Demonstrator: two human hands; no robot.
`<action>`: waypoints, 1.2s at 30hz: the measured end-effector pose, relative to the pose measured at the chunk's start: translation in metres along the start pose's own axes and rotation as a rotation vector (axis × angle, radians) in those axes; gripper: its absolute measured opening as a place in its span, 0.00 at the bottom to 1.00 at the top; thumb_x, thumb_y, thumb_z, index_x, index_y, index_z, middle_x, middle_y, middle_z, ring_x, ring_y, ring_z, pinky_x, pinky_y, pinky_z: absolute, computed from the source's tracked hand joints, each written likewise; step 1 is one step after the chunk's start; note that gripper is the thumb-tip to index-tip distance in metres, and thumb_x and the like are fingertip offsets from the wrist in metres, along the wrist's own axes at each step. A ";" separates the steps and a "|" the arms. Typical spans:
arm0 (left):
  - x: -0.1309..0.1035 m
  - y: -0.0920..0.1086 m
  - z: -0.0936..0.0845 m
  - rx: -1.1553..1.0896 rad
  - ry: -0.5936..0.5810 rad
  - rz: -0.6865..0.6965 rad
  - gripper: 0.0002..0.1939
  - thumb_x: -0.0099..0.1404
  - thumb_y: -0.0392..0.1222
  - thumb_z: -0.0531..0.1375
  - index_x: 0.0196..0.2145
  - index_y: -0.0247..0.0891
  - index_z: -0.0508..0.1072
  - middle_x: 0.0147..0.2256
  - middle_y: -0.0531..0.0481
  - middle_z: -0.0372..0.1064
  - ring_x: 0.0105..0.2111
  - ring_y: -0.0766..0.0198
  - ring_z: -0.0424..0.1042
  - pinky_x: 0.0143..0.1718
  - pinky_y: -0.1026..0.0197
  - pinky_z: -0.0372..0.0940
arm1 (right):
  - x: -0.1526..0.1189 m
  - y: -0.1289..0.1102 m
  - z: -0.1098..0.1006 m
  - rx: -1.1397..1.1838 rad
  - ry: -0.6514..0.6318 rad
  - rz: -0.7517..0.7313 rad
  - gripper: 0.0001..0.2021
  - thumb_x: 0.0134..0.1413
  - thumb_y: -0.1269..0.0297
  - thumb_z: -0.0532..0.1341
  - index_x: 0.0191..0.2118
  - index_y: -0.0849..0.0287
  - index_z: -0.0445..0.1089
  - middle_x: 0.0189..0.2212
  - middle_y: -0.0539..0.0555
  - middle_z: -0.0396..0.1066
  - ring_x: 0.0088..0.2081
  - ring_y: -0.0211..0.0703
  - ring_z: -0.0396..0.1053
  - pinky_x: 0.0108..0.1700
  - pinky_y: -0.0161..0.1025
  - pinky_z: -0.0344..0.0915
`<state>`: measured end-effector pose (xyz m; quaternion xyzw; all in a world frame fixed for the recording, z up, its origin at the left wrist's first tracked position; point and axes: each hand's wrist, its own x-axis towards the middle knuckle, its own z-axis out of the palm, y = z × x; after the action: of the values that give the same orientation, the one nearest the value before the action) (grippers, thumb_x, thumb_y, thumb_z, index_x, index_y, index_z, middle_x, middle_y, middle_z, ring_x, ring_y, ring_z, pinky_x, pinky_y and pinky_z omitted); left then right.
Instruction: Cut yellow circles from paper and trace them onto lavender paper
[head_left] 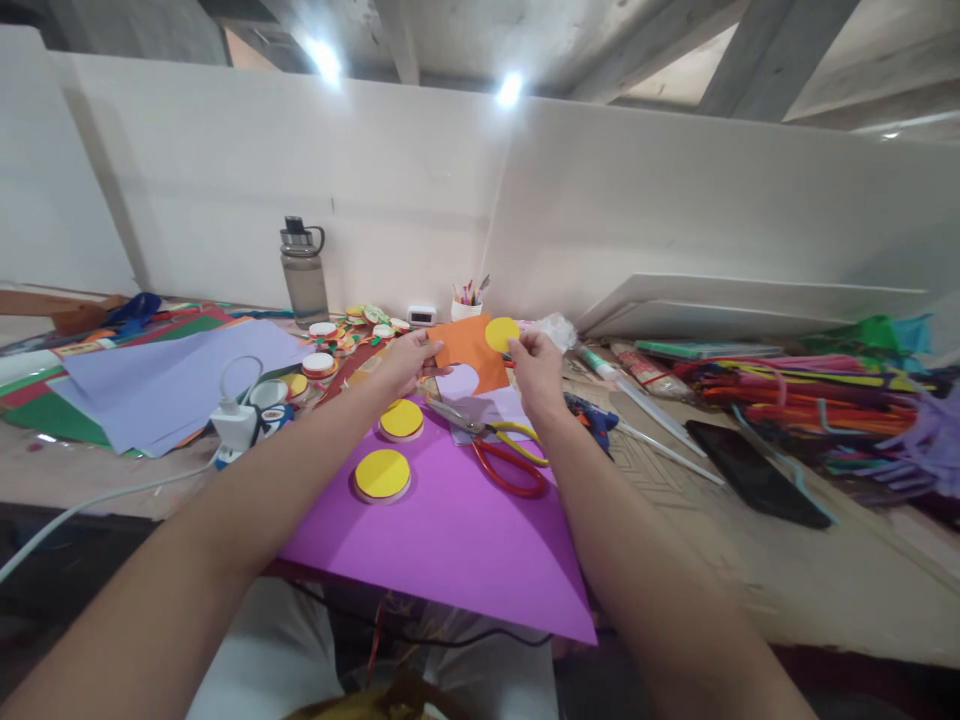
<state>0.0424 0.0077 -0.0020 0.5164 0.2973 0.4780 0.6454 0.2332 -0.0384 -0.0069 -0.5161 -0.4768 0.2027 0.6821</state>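
Observation:
My left hand (407, 364) pinches the left edge of an orange paper sheet (469, 342), whose lower edge has a rounded cut-out. A yellow paper circle (502, 335) is between the fingers of my right hand (537, 366), overlapping the sheet's right side. Below them, scissors (480, 428) with one yellow and one red handle lie with parted blades on a large purple sheet (450, 545). Pale lilac paper (499, 405) lies partly under the scissors. Two stacked discs with yellow tops, a farther disc (401, 420) and a nearer disc (382, 474), rest left of the scissors.
Lilac and green sheets (180, 375), a white charger (236, 425) and a water bottle (304, 280) are at left. A pen cup (466, 308) stands at the back. To the right lie a blue glue gun (592, 420), a black phone (754, 470) and colourful pipe cleaners (795, 400).

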 end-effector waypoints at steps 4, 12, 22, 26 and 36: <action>-0.001 0.000 0.005 -0.067 0.036 -0.014 0.10 0.59 0.29 0.61 0.39 0.35 0.68 0.39 0.45 0.74 0.32 0.64 0.76 0.38 0.53 0.75 | -0.001 -0.007 0.000 0.089 -0.015 0.055 0.06 0.49 0.62 0.60 0.30 0.57 0.63 0.24 0.45 0.63 0.24 0.33 0.61 0.29 0.33 0.60; 0.001 0.001 0.008 -0.123 0.063 0.009 0.10 0.61 0.26 0.57 0.40 0.36 0.66 0.39 0.46 0.73 0.34 0.65 0.75 0.41 0.51 0.75 | 0.007 -0.012 -0.007 0.170 0.079 0.046 0.05 0.46 0.64 0.62 0.28 0.57 0.64 0.25 0.45 0.64 0.27 0.33 0.60 0.31 0.32 0.60; 0.002 -0.001 0.007 -0.109 0.023 0.021 0.10 0.60 0.28 0.59 0.40 0.35 0.68 0.37 0.47 0.72 0.33 0.65 0.74 0.41 0.49 0.75 | 0.000 -0.007 -0.001 0.208 -0.134 0.207 0.15 0.33 0.56 0.68 0.24 0.57 0.65 0.23 0.47 0.67 0.27 0.35 0.64 0.31 0.35 0.61; 0.001 -0.003 0.008 -0.126 -0.008 0.028 0.10 0.58 0.29 0.63 0.37 0.36 0.68 0.38 0.47 0.73 0.33 0.65 0.74 0.45 0.45 0.73 | -0.002 0.000 0.003 0.182 -0.129 0.225 0.13 0.32 0.58 0.68 0.24 0.58 0.67 0.23 0.47 0.69 0.27 0.37 0.66 0.32 0.36 0.63; -0.009 0.001 0.019 -0.200 -0.057 0.055 0.09 0.59 0.36 0.63 0.38 0.35 0.70 0.39 0.45 0.75 0.34 0.65 0.74 0.38 0.58 0.73 | -0.001 0.016 0.004 -0.038 0.004 0.088 0.11 0.38 0.58 0.67 0.26 0.57 0.67 0.23 0.48 0.69 0.28 0.40 0.67 0.32 0.38 0.64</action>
<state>0.0550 -0.0078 0.0035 0.4708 0.2155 0.5078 0.6885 0.2324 -0.0306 -0.0215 -0.5499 -0.4560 0.2223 0.6635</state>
